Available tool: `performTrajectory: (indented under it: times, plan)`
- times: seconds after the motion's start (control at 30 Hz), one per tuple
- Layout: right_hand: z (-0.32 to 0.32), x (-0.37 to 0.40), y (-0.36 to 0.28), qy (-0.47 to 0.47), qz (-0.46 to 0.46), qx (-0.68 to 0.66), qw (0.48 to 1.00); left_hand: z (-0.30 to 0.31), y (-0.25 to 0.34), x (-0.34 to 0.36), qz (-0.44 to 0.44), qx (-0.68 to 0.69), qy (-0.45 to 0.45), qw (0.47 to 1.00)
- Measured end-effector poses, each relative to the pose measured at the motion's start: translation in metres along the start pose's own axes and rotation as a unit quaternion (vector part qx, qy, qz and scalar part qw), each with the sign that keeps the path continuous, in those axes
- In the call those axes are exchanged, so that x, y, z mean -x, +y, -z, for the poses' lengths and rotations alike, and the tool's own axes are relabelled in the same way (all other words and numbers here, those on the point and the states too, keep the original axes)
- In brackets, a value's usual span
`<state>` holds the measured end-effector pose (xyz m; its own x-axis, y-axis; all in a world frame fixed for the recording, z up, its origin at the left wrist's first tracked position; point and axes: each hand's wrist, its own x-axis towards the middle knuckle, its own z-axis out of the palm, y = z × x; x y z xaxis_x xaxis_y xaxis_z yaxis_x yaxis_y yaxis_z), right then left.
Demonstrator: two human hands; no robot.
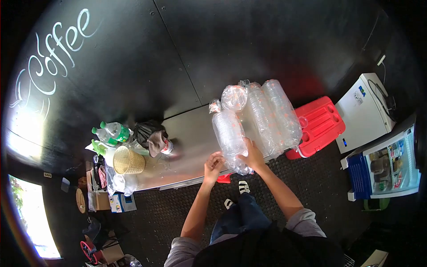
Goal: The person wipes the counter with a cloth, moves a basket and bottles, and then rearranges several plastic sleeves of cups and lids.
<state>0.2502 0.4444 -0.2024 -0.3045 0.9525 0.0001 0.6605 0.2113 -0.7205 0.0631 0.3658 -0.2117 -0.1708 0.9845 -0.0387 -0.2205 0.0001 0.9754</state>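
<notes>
A plastic-wrapped stack of clear cups (pixel 229 133) lies on the metal counter (pixel 191 129), its near end at the front edge. My right hand (pixel 251 155) rests on the right side of that near end, fingers bent against the wrap. Just left of the same end is my left hand (pixel 215 165), its fingers curled; whether it pinches any of the wrap is too small to tell. To the right lie more wrapped stacks of clear cups (pixel 282 113), side by side. Behind the nearest stack sits a rounded clear bundle (pixel 234 98).
A woven basket (pixel 128 160), green-labelled bottles (pixel 116 132), a black bag (pixel 144 132) and a brown cloth (pixel 156 142) stand on the counter's left part. A red cooler (pixel 318 127), a white fridge (pixel 362 113) and an open glass-topped freezer (pixel 387 167) are at the right.
</notes>
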Motion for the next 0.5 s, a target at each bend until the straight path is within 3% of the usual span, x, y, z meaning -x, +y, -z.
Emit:
performTrajectory:
  times: [0.1, 0.17, 0.27, 0.37, 0.5]
  plan:
    - [-0.012, -0.007, 0.005, 0.008, 0.027, -0.024, 0.999, 0.004, -0.005, -0.004, -0.07, -0.028, 0.077, 0.994]
    - [-0.013, -0.01, 0.008, -0.018, 0.067, -0.093, 0.993, 0.001, -0.007, -0.005, 0.002, -0.193, 0.125, 0.973]
    - [-0.015, -0.013, 0.011, -0.028, 0.076, -0.107, 0.991, 0.004, -0.003, -0.008, -0.016, -0.262, 0.077, 0.962]
    - [-0.027, -0.016, 0.009, 0.021, 0.134, -0.1, 0.986, 0.004, 0.004, -0.002, -0.068, -0.289, 0.136, 0.945]
    - [-0.053, -0.029, -0.006, -0.028, 0.119, -0.058, 0.991, 0.021, 0.007, 0.008, -0.015, -0.267, 0.17, 0.949]
